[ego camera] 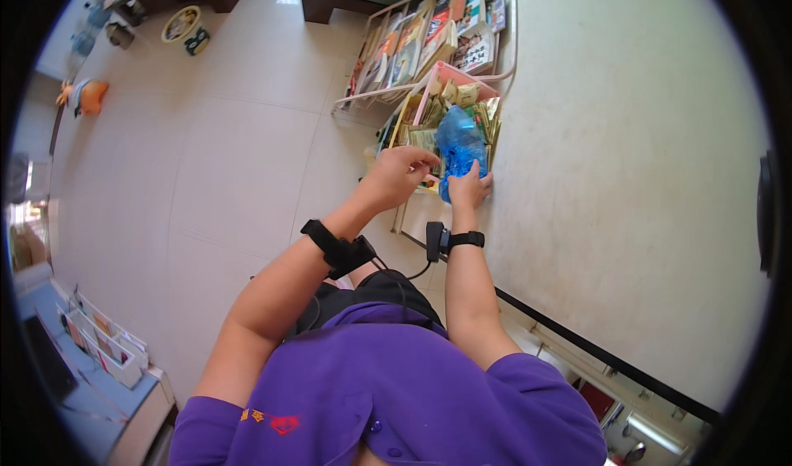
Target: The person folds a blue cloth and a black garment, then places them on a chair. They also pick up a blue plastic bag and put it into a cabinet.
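Observation:
My right hand (471, 188) is closed around the lower part of a crinkled, translucent blue plastic bag or bottle (461, 135); which of the two it is, I cannot tell. The blue plastic is puffed out at its far end and lies over a pink-framed bin (430, 91) with several packets and flat items in it. Just left of the plastic is my left hand (402, 172), its fingers curled in towards the thumb. Whether anything thin is pinched there is too small to tell. Both wrists wear black straps with cabled devices.
Behind the bin, a wire rack (513, 26) holds rows of books (427, 32). A pale wall-like surface (631, 156) rises along the right. An orange figure (93, 96) and a round basket (181, 23) are on the tiled floor (241, 138). A blue-topped desk (105, 429) stands lower left.

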`<state>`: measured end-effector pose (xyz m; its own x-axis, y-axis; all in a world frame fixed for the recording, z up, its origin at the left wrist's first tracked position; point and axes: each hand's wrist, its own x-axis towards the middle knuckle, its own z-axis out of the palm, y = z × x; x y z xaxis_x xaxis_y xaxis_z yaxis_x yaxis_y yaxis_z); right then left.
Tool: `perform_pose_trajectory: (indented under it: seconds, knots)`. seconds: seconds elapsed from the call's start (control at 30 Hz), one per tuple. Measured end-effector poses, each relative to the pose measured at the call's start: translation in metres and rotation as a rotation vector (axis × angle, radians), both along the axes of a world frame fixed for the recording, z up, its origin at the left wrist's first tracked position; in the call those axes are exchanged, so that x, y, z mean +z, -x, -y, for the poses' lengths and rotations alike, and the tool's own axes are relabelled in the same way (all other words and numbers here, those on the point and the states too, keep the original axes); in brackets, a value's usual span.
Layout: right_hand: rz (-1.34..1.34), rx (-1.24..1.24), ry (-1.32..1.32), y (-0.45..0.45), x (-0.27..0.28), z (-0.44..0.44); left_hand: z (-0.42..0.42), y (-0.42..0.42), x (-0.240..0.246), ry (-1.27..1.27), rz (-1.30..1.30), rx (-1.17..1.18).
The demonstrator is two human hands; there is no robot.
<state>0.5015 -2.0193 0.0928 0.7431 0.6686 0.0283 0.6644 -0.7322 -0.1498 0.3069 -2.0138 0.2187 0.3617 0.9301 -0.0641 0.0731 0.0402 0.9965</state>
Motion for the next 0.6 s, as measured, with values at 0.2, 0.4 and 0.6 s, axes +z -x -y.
perform_pose_trajectory:
  seconds: [0.2, 0.4, 0.6]
  knots:
    - [-0.094, -0.018, -0.026, -0.024, 0.037, -0.006, -0.071, 0.017, -0.004, 0.011, -0.114, -0.199]
    - [-0.755, -0.105, -0.873, -0.009, 0.110, -0.006, -0.109, 0.030, 0.005, 0.018, -0.096, -0.392]
    - [-1.064, 0.044, -0.898, 0.076, 0.170, -0.027, -0.118, 0.029, 0.027, 0.033, 0.137, -0.414]
